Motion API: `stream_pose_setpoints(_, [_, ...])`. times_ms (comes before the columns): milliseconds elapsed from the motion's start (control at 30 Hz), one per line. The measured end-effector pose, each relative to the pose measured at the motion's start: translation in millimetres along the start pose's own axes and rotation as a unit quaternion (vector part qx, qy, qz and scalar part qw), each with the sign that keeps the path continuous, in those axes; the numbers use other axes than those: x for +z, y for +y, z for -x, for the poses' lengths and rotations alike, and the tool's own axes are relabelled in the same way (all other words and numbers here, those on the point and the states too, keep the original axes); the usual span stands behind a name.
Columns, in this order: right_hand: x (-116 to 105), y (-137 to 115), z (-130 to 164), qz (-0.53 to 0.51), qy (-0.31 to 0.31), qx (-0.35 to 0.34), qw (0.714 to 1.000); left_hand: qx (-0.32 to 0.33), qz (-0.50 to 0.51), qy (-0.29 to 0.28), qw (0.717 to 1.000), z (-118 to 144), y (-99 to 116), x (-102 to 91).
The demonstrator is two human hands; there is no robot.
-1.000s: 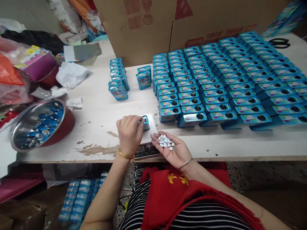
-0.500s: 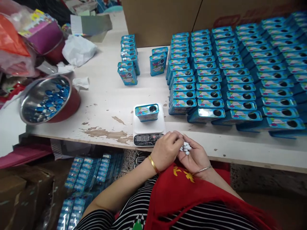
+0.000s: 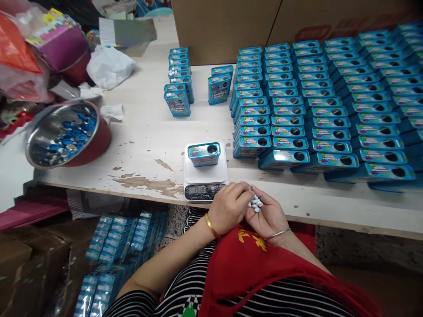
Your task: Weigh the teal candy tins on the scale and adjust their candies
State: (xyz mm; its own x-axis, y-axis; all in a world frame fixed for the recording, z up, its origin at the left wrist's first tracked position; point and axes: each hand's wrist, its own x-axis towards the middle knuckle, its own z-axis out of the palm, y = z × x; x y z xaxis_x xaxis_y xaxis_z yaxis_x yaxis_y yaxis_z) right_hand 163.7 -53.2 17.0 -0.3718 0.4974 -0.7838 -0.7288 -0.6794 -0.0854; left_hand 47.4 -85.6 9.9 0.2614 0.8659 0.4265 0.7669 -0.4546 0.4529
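White round candy pieces (image 3: 255, 203): small heap cupped in the upturned palm of the right hand (image 3: 268, 216), at the near table edge, just right of the scale.

Listed left to right:
- Steel bowl with red outer wall (image 3: 39, 132), far left of the table; holds blue round caps (image 3: 71, 134).
- White crumpled plastic bag (image 3: 109, 66), behind the bowl.
- Pale worn wooden table (image 3: 145, 136), paint flaked near the front edge.
- Short row of upright blue tins (image 3: 178, 81), mid-table, white pieces showing at the top of the front one.
- White digital kitchen scale (image 3: 205, 176), at the front edge, display lit; digits too small to read surely.
- Blue rectangular tin with a round top opening (image 3: 204, 153), standing on the scale platform.
- Left hand (image 3: 229, 208), gold bangle at the wrist; fingers curled, tips pinching at the candy heap in the other palm; whether a piece is gripped cannot be told.
- Right hand, silver bangle; loosely cupped around the candy.
- Massed rows of matching open-topped blue tins (image 3: 317, 101), filling the right half of the table.
- Brown cardboard cartons (image 3: 228, 26), behind them.
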Motion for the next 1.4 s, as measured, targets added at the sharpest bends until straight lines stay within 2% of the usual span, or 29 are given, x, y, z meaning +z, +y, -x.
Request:
stream_pose_setpoints(133, [2.0,2.8,0.1,0.016,-0.030,0.006,0.999,-0.008,0.002,0.104,0.995,-15.5,-17.3,-34.5])
stream_pose_setpoints(233, [2.0,4.2,-0.1,0.027,-0.055,0.018,0.998,-0.046,-0.063,0.173,0.982,-31.3,-39.8,-60.9])
stream_pose_setpoints(333, [0.4,3.3,-0.6,0.022,-0.070,0.013,0.997,-0.075,-0.128,0.150,0.977,-38.6,-58.1,-73.4])
stream_pose_setpoints(400, [-0.9,0.8,-1.1,0.016,-0.066,0.010,0.998,-0.084,-0.127,0.147,0.977,-36.3,-64.3,-76.7])
stream_pose_setpoints(567, [-3.1,-9.5,-4.6,0.000,-0.023,-0.007,1.000,-0.121,-0.081,0.234,0.961,-19.2,-70.1,-89.5])
stream_pose_setpoints(667, [-4.5,-13.7,-8.2,-0.002,-0.005,-0.021,1.000,-0.153,-0.082,0.253,0.952,-10.7,-76.3,-98.8])
stream_pose_setpoints(800, [-7.5,-14.3,-11.7,-0.003,-0.011,-0.026,1.000,-0.168,-0.091,0.253,0.948,-5.0,-84.1,-103.3])
stream_pose_setpoints(1167, [-14.4,-13.5,-16.0,0.006,-0.034,-0.031,0.999,-0.169,-0.090,0.236,0.953,-7.9,-88.7,-98.6])
stream_pose_setpoints(1400, [-10.3,-12.6,-13.3,0.006,-0.015,-0.029,0.999,-0.151,-0.082,0.223,0.959,-13.2,-88.0,-95.8])
